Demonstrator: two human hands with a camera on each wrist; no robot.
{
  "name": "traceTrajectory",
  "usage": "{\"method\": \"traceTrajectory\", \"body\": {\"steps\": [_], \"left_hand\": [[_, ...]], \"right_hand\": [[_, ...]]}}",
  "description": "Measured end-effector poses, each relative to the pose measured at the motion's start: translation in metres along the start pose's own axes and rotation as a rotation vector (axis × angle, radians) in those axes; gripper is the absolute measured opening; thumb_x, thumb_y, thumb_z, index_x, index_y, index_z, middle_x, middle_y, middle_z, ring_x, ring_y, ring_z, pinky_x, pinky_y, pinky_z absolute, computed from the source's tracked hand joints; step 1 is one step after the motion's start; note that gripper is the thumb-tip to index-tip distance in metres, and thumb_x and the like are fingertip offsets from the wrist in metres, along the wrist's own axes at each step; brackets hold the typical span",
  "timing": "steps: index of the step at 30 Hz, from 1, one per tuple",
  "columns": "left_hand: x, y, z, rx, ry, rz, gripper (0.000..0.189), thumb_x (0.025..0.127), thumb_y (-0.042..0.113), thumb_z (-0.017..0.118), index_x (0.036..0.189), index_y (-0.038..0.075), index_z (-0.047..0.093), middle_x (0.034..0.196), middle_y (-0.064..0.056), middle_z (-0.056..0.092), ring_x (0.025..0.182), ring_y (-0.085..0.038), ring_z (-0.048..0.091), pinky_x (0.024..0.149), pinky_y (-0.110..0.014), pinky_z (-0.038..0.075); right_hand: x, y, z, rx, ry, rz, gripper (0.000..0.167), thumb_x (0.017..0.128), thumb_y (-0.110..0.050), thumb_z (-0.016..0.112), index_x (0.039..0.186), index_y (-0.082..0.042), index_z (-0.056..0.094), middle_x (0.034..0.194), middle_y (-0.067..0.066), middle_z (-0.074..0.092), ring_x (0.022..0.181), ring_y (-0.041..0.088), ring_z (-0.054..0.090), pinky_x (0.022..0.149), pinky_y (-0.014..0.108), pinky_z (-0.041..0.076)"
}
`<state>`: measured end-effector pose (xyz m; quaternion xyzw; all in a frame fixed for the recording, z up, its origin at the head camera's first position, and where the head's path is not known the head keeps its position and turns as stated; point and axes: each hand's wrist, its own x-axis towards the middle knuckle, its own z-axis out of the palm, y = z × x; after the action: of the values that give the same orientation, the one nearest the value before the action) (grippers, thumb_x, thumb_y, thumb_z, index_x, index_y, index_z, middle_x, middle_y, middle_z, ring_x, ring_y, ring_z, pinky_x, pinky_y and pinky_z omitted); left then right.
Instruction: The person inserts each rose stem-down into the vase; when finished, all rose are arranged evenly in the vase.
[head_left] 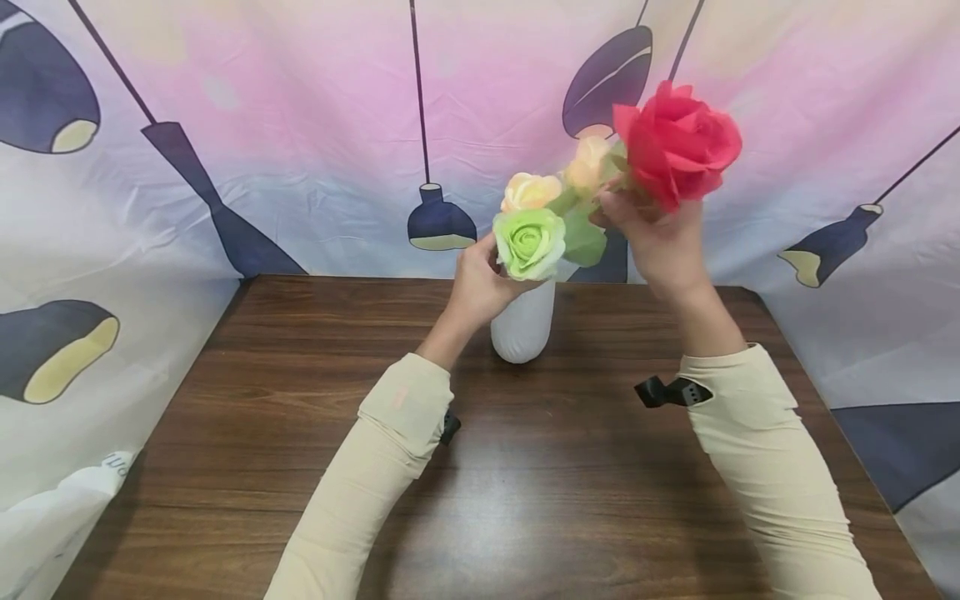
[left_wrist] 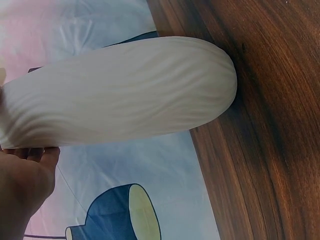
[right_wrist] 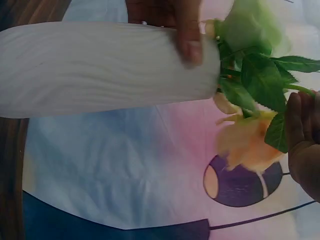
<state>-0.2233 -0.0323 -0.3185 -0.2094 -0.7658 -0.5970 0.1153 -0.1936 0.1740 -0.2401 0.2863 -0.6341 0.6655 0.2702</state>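
Observation:
A white vase (head_left: 523, 329) with a rippled surface stands near the back of the table. My left hand (head_left: 480, 287) grips it just below its mouth, thumb across the side in the right wrist view. Out of the vase come a pale green rose (head_left: 529, 243), peach flowers (head_left: 531, 192) and green leaves (right_wrist: 260, 82). Up and to the right, my right hand (head_left: 667, 250) pinches the green stem (right_wrist: 299, 88) of a large red rose (head_left: 682, 146). The stem's lower part is hidden among the leaves.
The dark wooden table (head_left: 480, 483) ends right behind the vase. A printed cloth (head_left: 315, 167) with lamp shapes hangs at the back and sides. A white crumpled thing (head_left: 67, 508) lies at the left edge. Small black cameras (head_left: 672, 392) sit on the wrists.

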Motion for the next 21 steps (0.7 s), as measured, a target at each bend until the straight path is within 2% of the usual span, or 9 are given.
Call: {"method": "traceTrajectory", "body": {"steps": [6, 10, 18, 21], "left_hand": [[0.000, -0.001, 0.001, 0.021, 0.001, 0.017, 0.056, 0.074, 0.008, 0.090, 0.124, 0.002, 0.066, 0.121, -0.014, 0.073, 0.110, -0.018, 0.068, 0.094, -0.033, 0.059], [0.000, 0.000, 0.001, 0.039, 0.003, 0.000, 0.056, 0.074, 0.013, 0.091, 0.124, 0.005, 0.067, 0.119, -0.011, 0.074, 0.110, -0.018, 0.068, 0.094, -0.034, 0.060], [0.000, -0.001, 0.001, 0.035, 0.003, 0.007, 0.056, 0.075, 0.014, 0.090, 0.125, 0.005, 0.066, 0.119, -0.011, 0.073, 0.108, -0.017, 0.066, 0.095, -0.034, 0.060], [0.001, -0.002, 0.001, 0.038, 0.007, 0.002, 0.056, 0.075, 0.014, 0.091, 0.125, 0.005, 0.066, 0.119, -0.011, 0.073, 0.107, -0.016, 0.066, 0.094, -0.035, 0.060]], "right_hand": [[-0.003, 0.021, 0.011, -0.057, -0.050, 0.087, 0.047, 0.085, 0.014, 0.068, 0.125, -0.008, 0.058, 0.108, -0.009, 0.069, 0.096, 0.009, 0.070, 0.083, 0.021, 0.060], [-0.009, 0.032, 0.015, -0.133, -0.066, 0.164, 0.048, 0.085, 0.012, 0.067, 0.128, -0.005, 0.053, 0.113, -0.011, 0.062, 0.106, 0.009, 0.065, 0.084, 0.019, 0.060], [-0.014, 0.040, 0.018, -0.205, -0.055, 0.190, 0.046, 0.085, 0.010, 0.067, 0.128, 0.002, 0.050, 0.114, -0.012, 0.059, 0.110, 0.008, 0.062, 0.083, 0.015, 0.058], [-0.013, 0.041, 0.019, -0.250, -0.055, 0.201, 0.046, 0.086, 0.009, 0.067, 0.128, 0.005, 0.050, 0.116, -0.005, 0.060, 0.109, 0.005, 0.062, 0.085, 0.014, 0.057]]}}
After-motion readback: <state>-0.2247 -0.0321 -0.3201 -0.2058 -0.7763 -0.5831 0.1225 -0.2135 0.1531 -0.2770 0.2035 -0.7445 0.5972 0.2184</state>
